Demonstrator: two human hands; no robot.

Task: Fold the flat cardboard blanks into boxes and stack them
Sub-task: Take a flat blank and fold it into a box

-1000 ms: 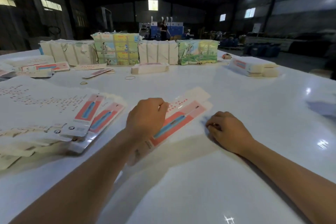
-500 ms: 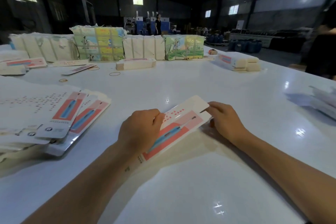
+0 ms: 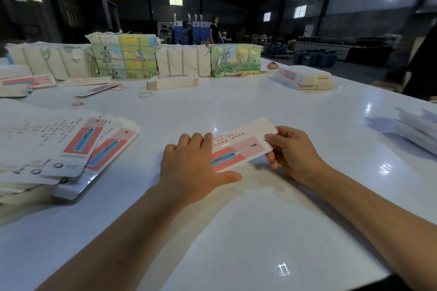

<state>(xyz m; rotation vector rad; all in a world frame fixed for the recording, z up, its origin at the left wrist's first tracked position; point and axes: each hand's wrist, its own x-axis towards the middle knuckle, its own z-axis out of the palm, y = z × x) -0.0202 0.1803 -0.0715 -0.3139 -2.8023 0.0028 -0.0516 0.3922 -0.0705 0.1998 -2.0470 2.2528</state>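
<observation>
The flat white cardboard blank with red-and-blue print [image 3: 238, 146] lies on the glossy white surface [image 3: 236, 231], long axis running near-left to far-right. Left hand [image 3: 191, 168] presses its near end, fingers straight. Right hand [image 3: 290, 149] pinches the far-right end.

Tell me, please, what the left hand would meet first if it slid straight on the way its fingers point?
The left hand already rests on the cardboard blank. Past its edge the white table looks free, probably up to the flat stack or wrapped bundles; depth is unclear.
</observation>
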